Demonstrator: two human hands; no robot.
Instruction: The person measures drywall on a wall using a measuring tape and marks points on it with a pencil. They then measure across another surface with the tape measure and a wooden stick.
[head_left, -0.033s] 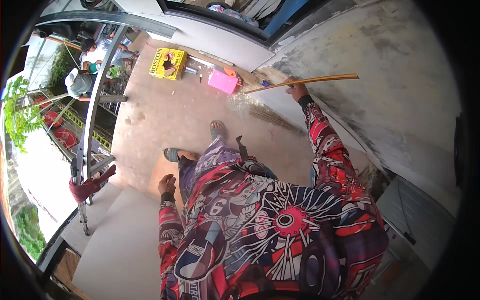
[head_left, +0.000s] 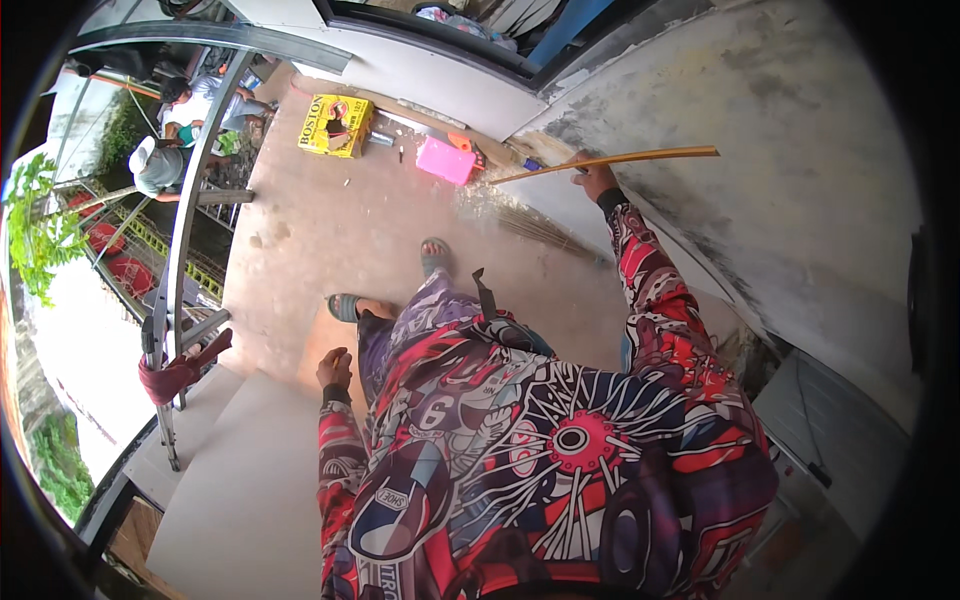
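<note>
A long, thin, yellow-brown strip [head_left: 660, 156], which looks like wood trim, is gripped in my right hand [head_left: 596, 181]. It crosses in front of the stained wall, one end toward the floor debris and the other out to the right. My fingers are partly hidden behind the strip. My left hand [head_left: 334, 369] hangs low beside my leg with its fingers curled closed. A small light-coloured bit shows between those fingers, too small to name. Both arms wear patterned red and dark sleeves.
On the floor ahead are a yellow box [head_left: 335, 126], a pink plastic case [head_left: 445, 160] and several thin sticks [head_left: 545, 232]. A metal frame post [head_left: 181, 230] with a maroon cloth [head_left: 186, 367] stands left. A pale board [head_left: 245, 480] lies lower left. Two people [head_left: 160, 165] sit beyond the post.
</note>
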